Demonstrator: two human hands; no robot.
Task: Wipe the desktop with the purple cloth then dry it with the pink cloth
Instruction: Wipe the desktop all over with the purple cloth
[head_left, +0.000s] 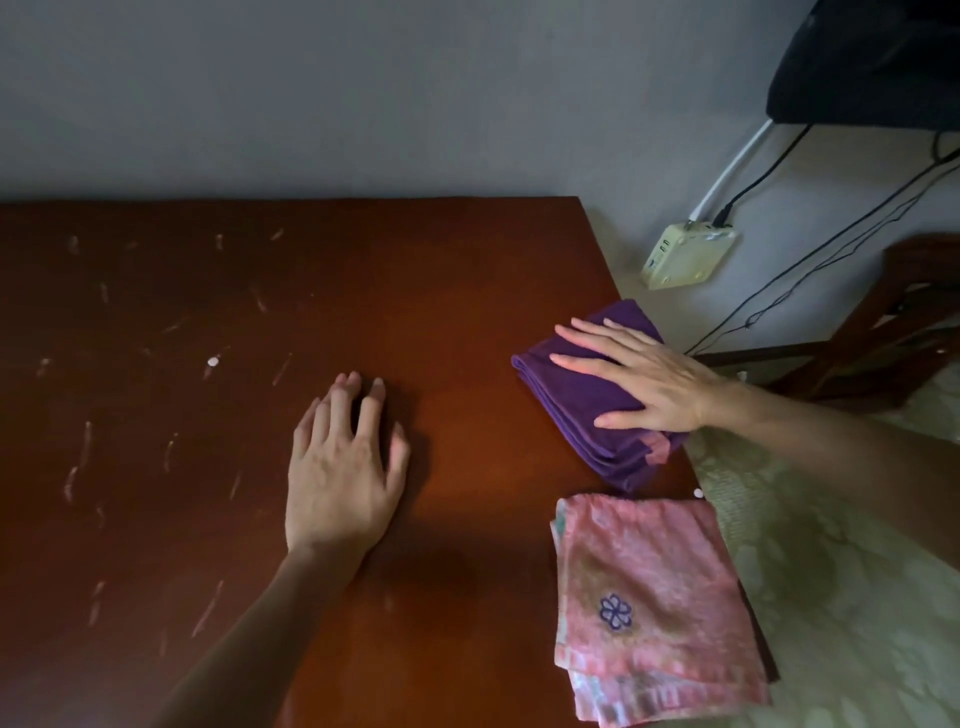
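A folded purple cloth (576, 415) lies near the right edge of the dark brown desktop (441, 291). My right hand (639, 379) rests flat on top of it, fingers spread and pointing left. A folded pink cloth (654, 603) with a purple flower mark lies on the desktop's near right corner, just below the purple one. My left hand (343, 462) lies palm down on the bare wood in the middle, fingers apart, holding nothing. Pale streaks and smudges (83, 452) mark the left half of the desktop.
A grey wall runs behind the desk. To the right, on the floor, sit a cream power strip (685, 254) with black and white cables, a dark wooden chair (893, 322) and a patterned greenish floor covering (841, 571).
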